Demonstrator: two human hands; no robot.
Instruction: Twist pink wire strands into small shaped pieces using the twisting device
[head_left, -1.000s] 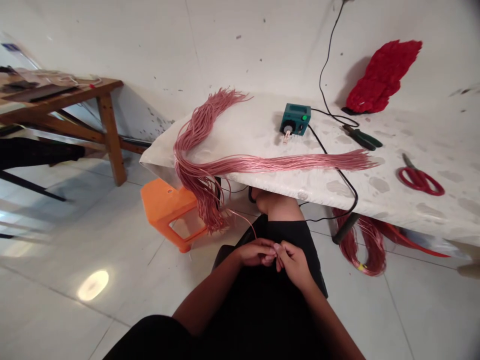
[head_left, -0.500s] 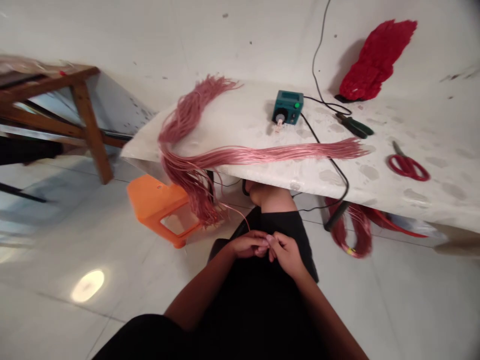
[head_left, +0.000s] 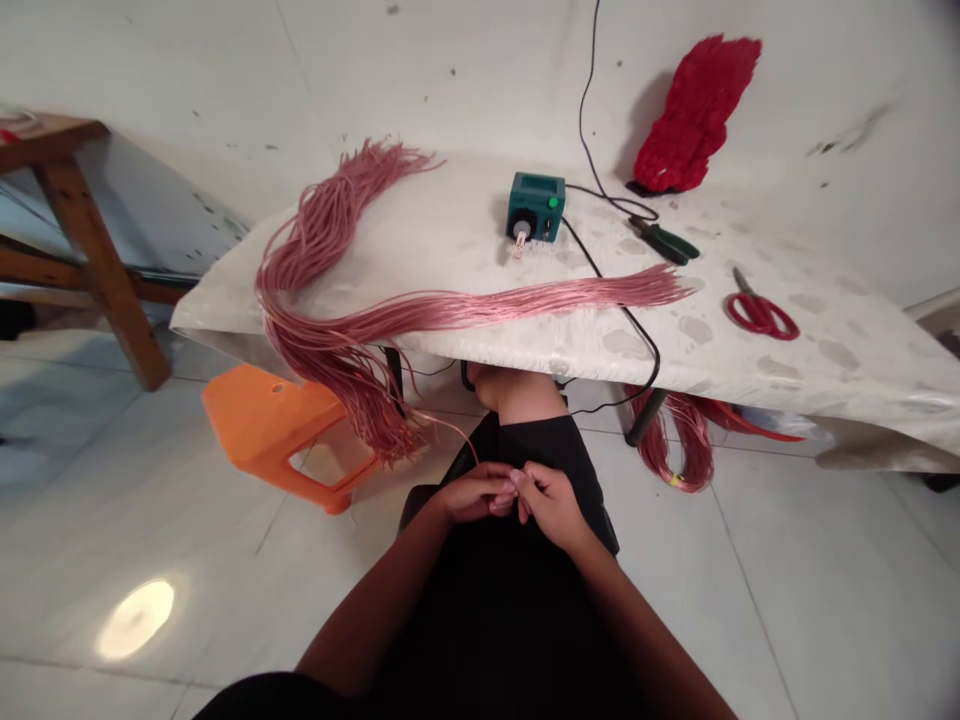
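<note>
My left hand is closed above my lap, with a single thin pink wire running into it from the upper left. Its fingertips meet those of my right hand, which is pinched closed. Whatever lies between the right fingers is hidden. Beyond the hands, a bundle of pink wires lies bent on the table, its lower strands hanging over the front edge. Another pink bundle stretches rightward along that edge.
On the covered table are a green box with a knob, cutting pliers, red-handled scissors and a red bundle. An orange stool stands left. Coiled wire hangs under the table. A black cable crosses the edge.
The view has swung to the right, so the table and its things appear further left. Both hands stay together in nearly the same pose.
</note>
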